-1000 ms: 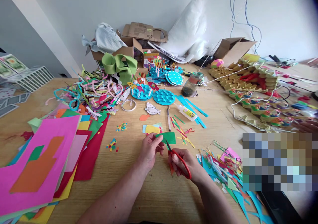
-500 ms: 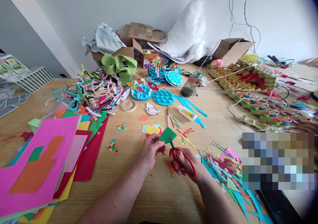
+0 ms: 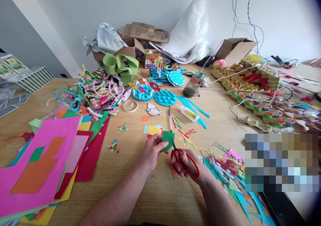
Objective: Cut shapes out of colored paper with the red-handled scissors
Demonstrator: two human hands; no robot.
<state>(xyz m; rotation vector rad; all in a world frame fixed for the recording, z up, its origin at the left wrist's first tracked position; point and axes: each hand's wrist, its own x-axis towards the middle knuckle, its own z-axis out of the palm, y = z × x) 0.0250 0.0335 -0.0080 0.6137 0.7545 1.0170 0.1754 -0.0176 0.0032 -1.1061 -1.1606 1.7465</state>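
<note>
Now that we hold the green paper (image 3: 169,139) straighter than a moment ago, pinched in our left hand (image 3: 153,152) over the surface (image 3: 163,202), its right edge seems better aligned with the scissors (image 3: 176,151) our right hand (image 3: 186,160) grips.

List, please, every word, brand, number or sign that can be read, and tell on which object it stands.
No text can be read with certainty.
Yellow label on the white plastic bottle: print too small.
Pale label on the brown cardboard box at the back: too blurred.
</note>
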